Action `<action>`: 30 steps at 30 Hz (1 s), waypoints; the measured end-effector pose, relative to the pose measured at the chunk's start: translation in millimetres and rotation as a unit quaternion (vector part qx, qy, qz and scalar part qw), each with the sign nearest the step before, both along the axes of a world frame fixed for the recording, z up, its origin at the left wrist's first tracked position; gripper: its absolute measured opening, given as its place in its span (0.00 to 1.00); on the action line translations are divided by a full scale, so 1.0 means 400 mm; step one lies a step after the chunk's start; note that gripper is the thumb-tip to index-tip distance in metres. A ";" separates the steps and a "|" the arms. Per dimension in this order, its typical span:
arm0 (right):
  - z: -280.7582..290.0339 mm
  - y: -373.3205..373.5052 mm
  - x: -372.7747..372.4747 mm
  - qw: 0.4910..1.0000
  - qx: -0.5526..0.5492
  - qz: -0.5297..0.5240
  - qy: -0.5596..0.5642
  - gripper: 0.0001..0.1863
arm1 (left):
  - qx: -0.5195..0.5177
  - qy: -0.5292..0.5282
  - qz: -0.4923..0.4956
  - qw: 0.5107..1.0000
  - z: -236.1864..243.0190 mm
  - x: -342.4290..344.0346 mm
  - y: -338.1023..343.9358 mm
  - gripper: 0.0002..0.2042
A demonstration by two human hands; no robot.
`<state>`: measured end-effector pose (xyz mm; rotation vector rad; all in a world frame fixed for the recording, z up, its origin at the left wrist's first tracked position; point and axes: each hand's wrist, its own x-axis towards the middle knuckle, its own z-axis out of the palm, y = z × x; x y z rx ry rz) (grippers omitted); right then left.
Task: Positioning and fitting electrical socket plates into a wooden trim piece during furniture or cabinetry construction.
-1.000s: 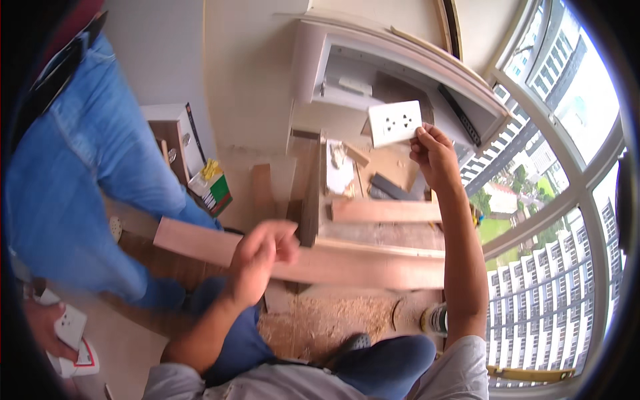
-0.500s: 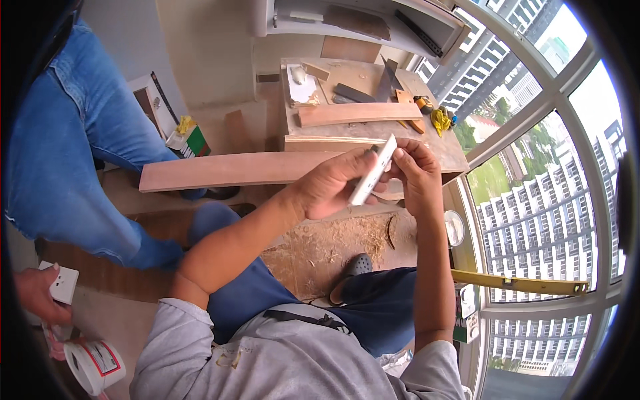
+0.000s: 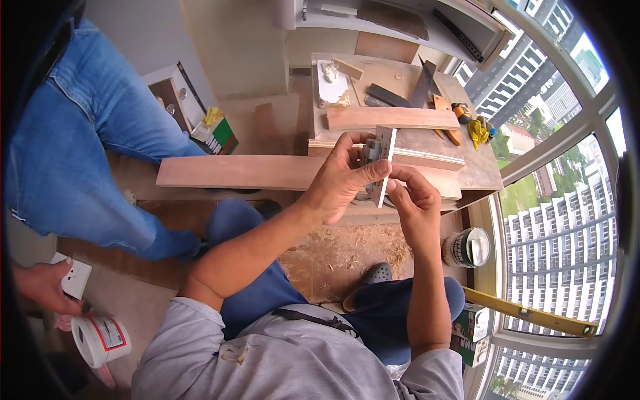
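Observation:
A white socket plate (image 3: 385,160) stands edge-on between my hands, with its grey backing facing left. My left hand (image 3: 343,180) grips it from the left, thumb across the lower part. My right hand (image 3: 417,200) pinches its lower right side. Beyond them are long pale wooden boards (image 3: 227,171) and a worktable (image 3: 477,167) holding a shorter board (image 3: 393,118), dark flat tools and yellow items.
A co-worker in jeans (image 3: 93,153) stands at left; their hand (image 3: 50,290) holds another socket plate. A white bucket (image 3: 100,340), a lidded can (image 3: 467,247), a yellow level (image 3: 527,310), an open cabinet (image 3: 393,23) and a window surround me. Wood shavings (image 3: 340,253) lie on the floor.
The plate came down from my raised right hand to between both hands, and has since turned upright, edge-on. My left hand, empty at first, now grips it too.

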<state>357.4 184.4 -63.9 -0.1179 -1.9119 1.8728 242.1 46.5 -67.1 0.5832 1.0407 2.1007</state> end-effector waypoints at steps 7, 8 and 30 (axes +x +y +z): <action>-0.007 -0.016 -0.014 0.998 -0.035 0.044 -0.010 0.14 | 0.001 -0.006 0.039 0.999 0.002 -0.017 -0.010 0.30; -0.002 -0.019 -0.013 0.998 -0.041 0.045 -0.011 0.14 | 0.005 -0.009 0.055 0.998 0.005 -0.014 -0.013 0.30; -0.047 -0.107 -0.028 0.996 -0.057 0.060 -0.011 0.14 | -0.020 0.103 0.253 0.962 0.018 -0.025 -0.049 0.25</action>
